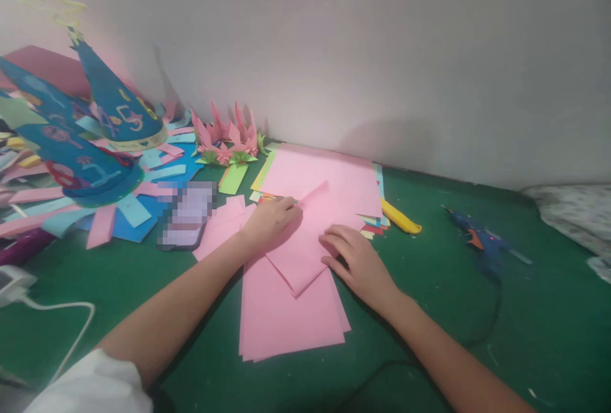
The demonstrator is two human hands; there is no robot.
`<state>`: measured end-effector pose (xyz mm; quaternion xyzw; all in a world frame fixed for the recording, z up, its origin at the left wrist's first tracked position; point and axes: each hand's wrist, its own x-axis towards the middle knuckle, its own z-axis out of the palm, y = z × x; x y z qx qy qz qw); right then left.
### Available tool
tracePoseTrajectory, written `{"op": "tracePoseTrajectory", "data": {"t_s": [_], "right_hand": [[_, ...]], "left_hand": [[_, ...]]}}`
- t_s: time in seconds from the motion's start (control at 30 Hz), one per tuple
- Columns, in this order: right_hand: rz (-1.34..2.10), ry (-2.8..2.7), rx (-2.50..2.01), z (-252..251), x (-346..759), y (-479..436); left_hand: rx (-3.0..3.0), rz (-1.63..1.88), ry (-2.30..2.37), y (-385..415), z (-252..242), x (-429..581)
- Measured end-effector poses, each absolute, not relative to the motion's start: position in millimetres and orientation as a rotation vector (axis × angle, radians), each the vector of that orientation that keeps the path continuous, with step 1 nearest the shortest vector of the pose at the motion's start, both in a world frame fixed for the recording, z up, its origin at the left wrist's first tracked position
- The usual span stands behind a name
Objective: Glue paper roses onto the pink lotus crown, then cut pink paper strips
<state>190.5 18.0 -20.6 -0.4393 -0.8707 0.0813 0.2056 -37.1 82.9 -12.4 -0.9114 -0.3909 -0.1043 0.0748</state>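
Observation:
A folded pink paper sheet (305,241) lies tilted on a stack of pink sheets (286,314) on the green table (429,286). My left hand (270,222) is closed and presses on the folded sheet's upper left edge; a thin tip shows at its fingers, too small to name. My right hand (358,260) rests flat on the sheet's right side, fingers spread. A second pile of pink paper (329,174) lies behind, over coloured sheets.
Blue paper cone hats (95,139) and paper strips crowd the left. Pink paper flowers (226,136) stand by the wall. A phone (186,216), a yellow cutter (401,217), a blue glue gun (480,241) with its cord, and a white charger (14,282) lie around.

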Motion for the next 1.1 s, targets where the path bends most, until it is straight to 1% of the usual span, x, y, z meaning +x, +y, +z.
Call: {"op": "tracePoseTrajectory", "data": {"t_s": [0.17, 0.33, 0.6, 0.8, 1.0, 1.1], "right_hand": [[0.391, -2.473, -1.196, -11.8, 171.3, 5.4], [0.562, -2.520, -1.086, -12.0, 152.6, -7.1], [0.661, -2.518, -1.043, -14.8, 147.9, -10.5], [0.436, -2.403, -1.303, -14.6, 177.3, 12.5], [0.000, -2.167, -1.651, -21.4, 224.8, 50.3], [-0.111, -2.121, -1.716, -24.0, 236.8, 55.6]], "left_hand": [[-2.715, -0.195, -1.276, 81.2, -13.9, -30.7], [-2.726, -0.177, -1.297, 81.1, -13.5, -29.3], [-2.746, -0.203, -1.225, 81.0, -12.0, -31.8], [-2.802, -0.304, -1.134, 81.2, -10.6, -33.3], [-2.787, -0.286, -1.119, 79.5, -7.6, -31.4], [-2.771, -0.310, -1.106, 79.9, -7.7, -32.3]]}}
